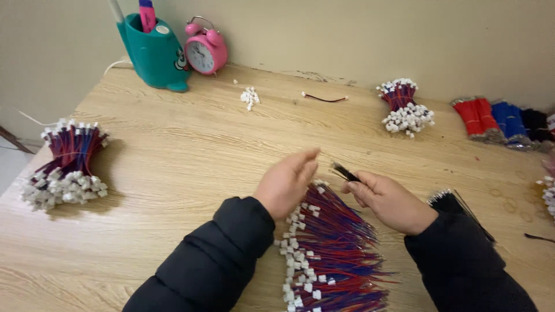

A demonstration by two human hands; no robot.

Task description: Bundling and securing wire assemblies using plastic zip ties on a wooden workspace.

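Observation:
My left hand [287,182] hovers over the wooden table [185,150] with its fingers together and extended, and I cannot see anything in it. My right hand [388,200] pinches a short black wire [345,171] between thumb and forefinger, the wire's end pointing toward the left fingertips. Under both hands lies a loose heap of red and blue wires with white connectors [329,248]. A small bundle of black wires [457,205] lies just right of my right wrist.
A tied bundle of red and blue connector wires [66,164] sits at the left edge; another bundle [403,105] near the back wall. Red, blue and black wire bundles [500,120] lie at the far right. A teal pen holder [151,53], pink alarm clock [205,51], loose white connectors [249,97].

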